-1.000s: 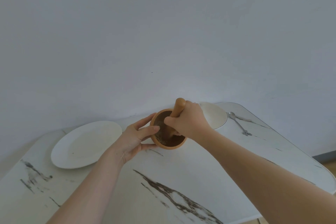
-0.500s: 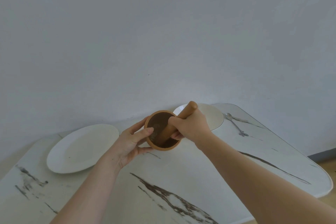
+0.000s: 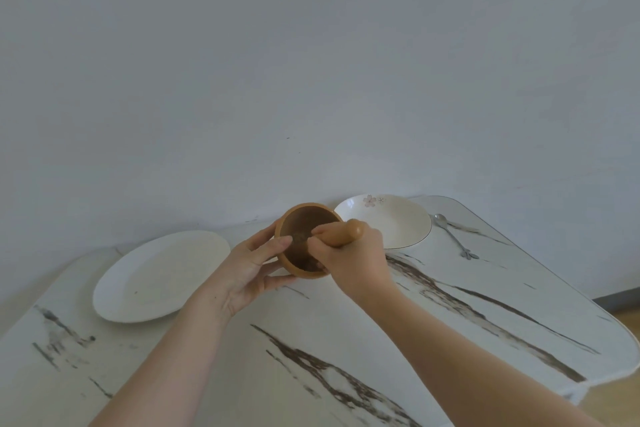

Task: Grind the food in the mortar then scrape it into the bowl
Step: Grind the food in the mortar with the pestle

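Observation:
A brown wooden mortar is tipped with its mouth facing me, near the middle back of the table. My left hand holds it from the left, thumb on the rim and fingers under its base. My right hand grips a wooden pestle, which lies almost level with its tip inside the mortar. Dark ground food clings to the lower inside wall. A white bowl with a small flower print sits just behind and to the right of the mortar.
A large white oval plate lies at the left. A metal spoon lies to the right of the bowl. The marble-patterned table stands against a plain wall, and its right edge curves away to the floor.
The mortar has been tipped further toward me and raised at its back. The pestle has swung down from steeply upright to nearly level. The bowl behind is now more exposed.

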Available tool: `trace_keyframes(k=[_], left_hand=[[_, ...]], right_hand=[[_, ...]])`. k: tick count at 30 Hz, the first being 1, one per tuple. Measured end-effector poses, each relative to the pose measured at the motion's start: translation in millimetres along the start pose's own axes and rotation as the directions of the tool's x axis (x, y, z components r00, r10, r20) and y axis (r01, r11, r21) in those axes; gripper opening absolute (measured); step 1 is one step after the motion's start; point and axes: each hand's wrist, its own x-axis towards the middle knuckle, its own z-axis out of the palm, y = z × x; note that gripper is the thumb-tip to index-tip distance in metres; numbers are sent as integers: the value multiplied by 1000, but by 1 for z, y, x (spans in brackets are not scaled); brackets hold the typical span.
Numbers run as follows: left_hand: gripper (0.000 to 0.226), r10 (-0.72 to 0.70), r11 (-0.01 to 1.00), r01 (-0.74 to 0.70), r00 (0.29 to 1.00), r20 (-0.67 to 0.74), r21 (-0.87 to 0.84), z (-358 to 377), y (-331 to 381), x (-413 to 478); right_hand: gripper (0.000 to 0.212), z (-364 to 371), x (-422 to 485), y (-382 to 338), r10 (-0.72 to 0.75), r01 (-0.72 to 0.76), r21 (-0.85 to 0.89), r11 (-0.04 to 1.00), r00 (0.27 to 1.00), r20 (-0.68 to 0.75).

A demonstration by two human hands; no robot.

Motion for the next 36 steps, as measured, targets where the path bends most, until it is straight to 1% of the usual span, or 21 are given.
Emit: trace_keyframes(k=[4,6,10,12,14,16,21,25,29,32,36], left_hand=[[58,8,1000,-9,1000,21,28,1,1,-1],[61,15,999,-16,1000,19,34,1,1,0],[62,34,997,-37,998,46,69,0,2,1],[63,38,996,-42,998,56,73,1,2,1],[63,41,996,-46,997,67,75,2,2,0],[63,46,996,-51,996,72,78,2,2,-1],[63,39,997,-43,997,73,60,1,1,0],[63,31,999,-32,998,53,20,0,-1,0],[61,23,999,-25,998,56,38,2,0,0],[58,18,1000,-19,1000,25,17,2,-1,0],[61,14,999,-15,1000,24,31,3,-1,0]], right_hand=[[19,-1,8,-1,-29,30,-108,994,1000,9],[22,-1,13,-3,-40,41,-183,982,999,8],[25,1,19,-15,-75,93,-398,913,995,60],[22,2,22,-20,-106,133,-457,880,991,84],[21,2,25,-24,-114,150,-471,869,988,105],[20,0,30,-28,-89,137,-458,878,988,126],[18,-12,37,-32,62,1,-390,921,987,149],[17,-21,35,-27,195,-159,-205,966,966,172],[16,-24,32,-22,224,-207,-121,971,962,155],[15,-24,29,-18,264,-258,-57,964,954,144],[14,-23,26,-15,297,-303,26,953,946,126]])
